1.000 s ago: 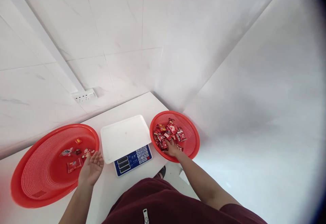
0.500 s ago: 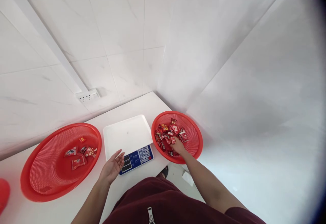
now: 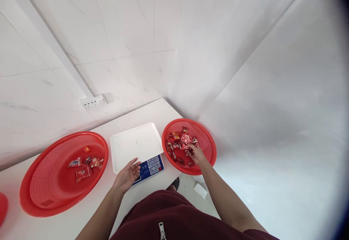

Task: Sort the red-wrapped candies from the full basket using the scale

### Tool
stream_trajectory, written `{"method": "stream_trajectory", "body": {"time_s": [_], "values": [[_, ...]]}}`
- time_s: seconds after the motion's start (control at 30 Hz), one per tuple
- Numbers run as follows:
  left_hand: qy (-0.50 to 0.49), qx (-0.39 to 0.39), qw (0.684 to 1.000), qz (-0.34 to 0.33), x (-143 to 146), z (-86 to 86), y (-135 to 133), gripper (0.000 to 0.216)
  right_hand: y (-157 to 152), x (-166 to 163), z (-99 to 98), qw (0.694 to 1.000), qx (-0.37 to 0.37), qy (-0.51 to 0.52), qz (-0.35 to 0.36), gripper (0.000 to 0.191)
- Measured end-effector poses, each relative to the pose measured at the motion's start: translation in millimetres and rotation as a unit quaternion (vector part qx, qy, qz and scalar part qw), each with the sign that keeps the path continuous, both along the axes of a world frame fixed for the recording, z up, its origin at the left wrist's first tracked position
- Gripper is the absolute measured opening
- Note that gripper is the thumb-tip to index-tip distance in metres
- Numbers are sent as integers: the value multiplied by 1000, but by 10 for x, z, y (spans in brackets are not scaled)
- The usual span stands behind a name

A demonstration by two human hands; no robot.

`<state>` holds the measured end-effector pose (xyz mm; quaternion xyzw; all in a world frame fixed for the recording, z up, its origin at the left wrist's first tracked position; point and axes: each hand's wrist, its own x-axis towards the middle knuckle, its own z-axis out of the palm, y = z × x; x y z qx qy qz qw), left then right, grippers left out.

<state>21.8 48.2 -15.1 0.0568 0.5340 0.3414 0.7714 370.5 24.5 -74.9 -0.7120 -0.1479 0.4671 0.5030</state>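
Note:
My right hand reaches into the small red basket at the right, its fingers closed among the red wrapped candies piled there. What it grips is hidden by the fingers. My left hand hovers palm up and empty, fingers apart, over the front left corner of the scale, partly covering its blue keypad. The scale's white pan is bare. A large red basket at the left holds a few candies.
The white table stands in a corner of white tiled walls, with a wall socket behind the baskets. Another red object's edge shows at far left. A white scrap lies on the floor below the table edge.
My left hand moved right from the large basket to the front of the scale. My right hand shifted deeper into the small basket and closed among the candies.

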Motion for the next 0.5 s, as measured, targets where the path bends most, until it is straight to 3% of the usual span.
{"method": "stream_trajectory", "body": {"time_s": [0.1,0.2,0.3,0.4,0.5], "values": [[-7,19,999,-41,114,84,6,22,14,-168,239,999,32,20,28,33],[-28,51,993,-102,288,224,-2,36,8,-488,537,985,102,-22,138,33],[-61,88,983,-147,472,340,-10,47,7,-871,778,932,179,-133,286,25],[-79,132,977,-149,571,376,5,48,30,-1182,880,868,237,-188,393,23],[-70,139,982,-107,525,361,42,48,76,-1354,884,858,250,-163,419,24]]}}
